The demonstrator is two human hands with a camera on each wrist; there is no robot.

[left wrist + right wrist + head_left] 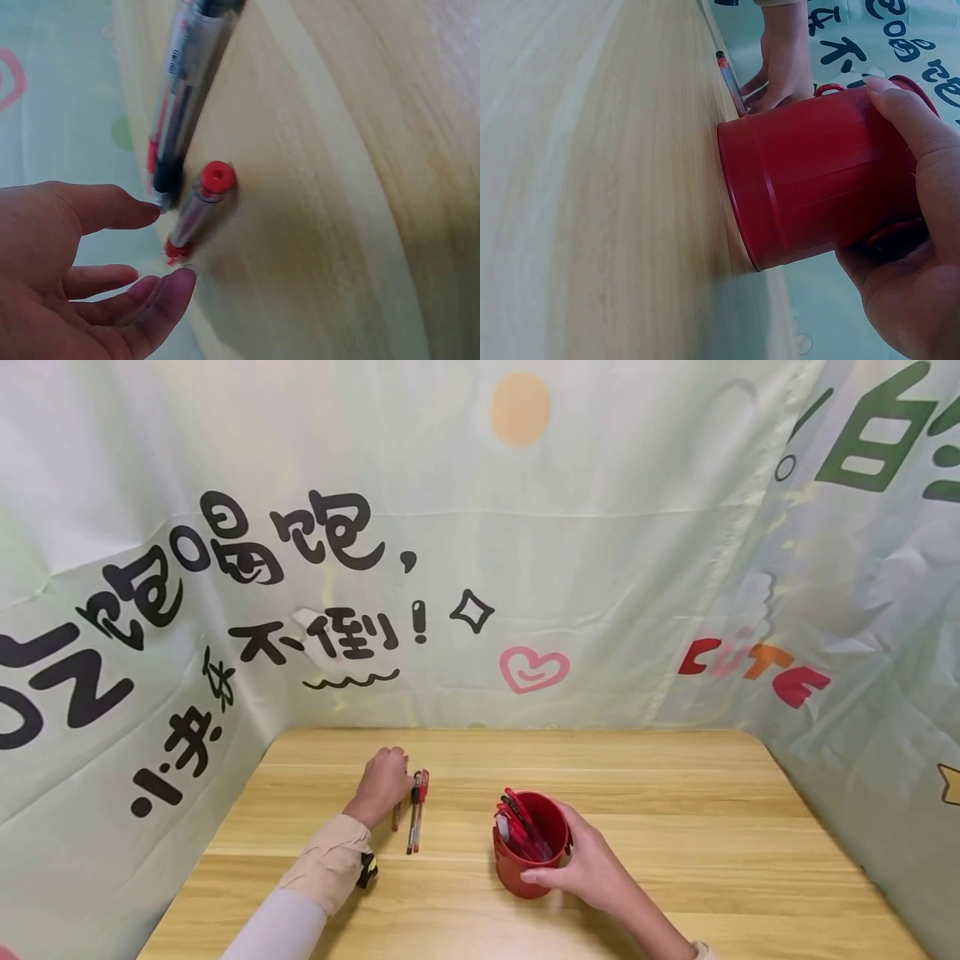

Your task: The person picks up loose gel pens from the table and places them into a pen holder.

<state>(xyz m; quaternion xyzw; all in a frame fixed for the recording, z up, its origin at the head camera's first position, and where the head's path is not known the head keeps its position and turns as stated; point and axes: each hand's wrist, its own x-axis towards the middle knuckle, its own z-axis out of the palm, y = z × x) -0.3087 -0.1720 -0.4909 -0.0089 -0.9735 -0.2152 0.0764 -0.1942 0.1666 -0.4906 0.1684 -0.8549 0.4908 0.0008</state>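
- My L hand (382,787): fingers apart, prob. for clearance round red-ended pen (198,210) nr far edge of table (690,835).
- My R hand (591,862) grips red bucket (513,875) w/ pens (523,828), farther from that edge, prob. steadying it.

Left sleeve (281,922): long, plain, pale lavender-grey, fairly smooth.
Left cuff (326,860): beige, thin, crinkled cloth; a wide, loose band over the sleeve's end, creased all round.
Black piece (366,870): small, with a yellow mark; beside the cuff, on the side toward the right edge of the table (712,835); its fastening cannot be made out.
Left hand (384,785): bare.
Right hand (581,856): bare.
Right forearm (645,920): uncovered above the wrist.
Right cuff (703,951): just a beige scrap visible.
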